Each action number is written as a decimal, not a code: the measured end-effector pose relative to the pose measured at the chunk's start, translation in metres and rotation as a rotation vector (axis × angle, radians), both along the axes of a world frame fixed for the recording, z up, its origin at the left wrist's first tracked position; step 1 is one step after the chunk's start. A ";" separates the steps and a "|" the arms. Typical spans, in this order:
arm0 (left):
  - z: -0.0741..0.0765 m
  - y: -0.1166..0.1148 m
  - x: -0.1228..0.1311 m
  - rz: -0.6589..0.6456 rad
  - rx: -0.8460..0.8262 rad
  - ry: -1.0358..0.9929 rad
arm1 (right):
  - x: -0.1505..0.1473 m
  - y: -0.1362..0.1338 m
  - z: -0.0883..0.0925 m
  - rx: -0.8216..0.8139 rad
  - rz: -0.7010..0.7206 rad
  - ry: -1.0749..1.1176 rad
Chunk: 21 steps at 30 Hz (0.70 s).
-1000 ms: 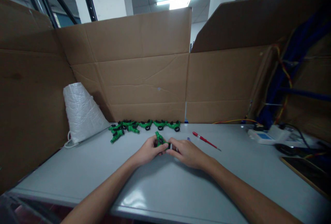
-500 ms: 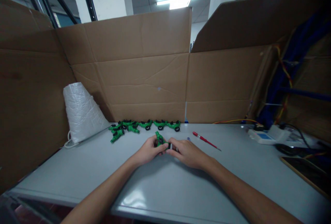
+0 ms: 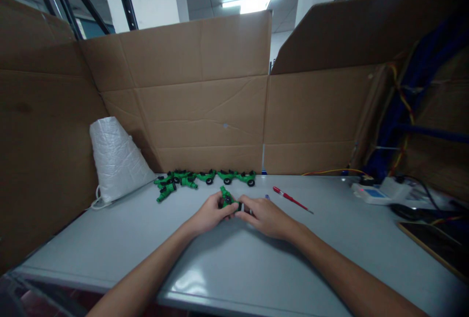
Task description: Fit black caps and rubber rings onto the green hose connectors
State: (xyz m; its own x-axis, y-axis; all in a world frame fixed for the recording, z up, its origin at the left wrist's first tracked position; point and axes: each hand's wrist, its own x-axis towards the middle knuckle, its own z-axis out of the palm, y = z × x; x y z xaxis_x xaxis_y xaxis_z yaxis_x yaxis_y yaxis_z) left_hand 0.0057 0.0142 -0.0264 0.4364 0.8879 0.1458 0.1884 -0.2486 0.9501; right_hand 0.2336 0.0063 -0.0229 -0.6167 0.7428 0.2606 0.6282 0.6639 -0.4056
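Over the middle of the table, my left hand (image 3: 212, 214) is closed around a green toy car (image 3: 226, 196) with black parts. One green end of it sticks up past the fingers, and the rest is largely covered. My right hand (image 3: 264, 216) is closed too, thumb and fingers pinching the black part at the toy's right end; what exactly lies under those fingertips is hidden. Just beyond the right hand shows a small blue tip (image 3: 267, 197). A red screwdriver (image 3: 291, 199) lies on the table to the right of it.
Several similar green toy cars (image 3: 205, 177) line the back of the grey table (image 3: 120, 243). A white padded bag (image 3: 117, 160) leans at left. Cardboard walls (image 3: 198, 107) enclose the back and sides. At right are a power strip (image 3: 370, 194) with cables and a dark, tan-edged panel (image 3: 432, 243).
Both hands stay in place on the toy. A small pale spot between the right fingertips and the toy now looks darker.
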 end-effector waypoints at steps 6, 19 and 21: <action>-0.001 0.000 0.000 -0.001 0.005 -0.003 | -0.001 -0.001 0.002 -0.023 -0.009 -0.001; -0.004 0.003 -0.002 -0.001 0.016 -0.003 | -0.001 0.000 0.000 -0.027 -0.006 0.012; -0.003 0.002 -0.002 0.005 0.018 0.007 | -0.001 0.000 0.000 -0.028 -0.006 0.013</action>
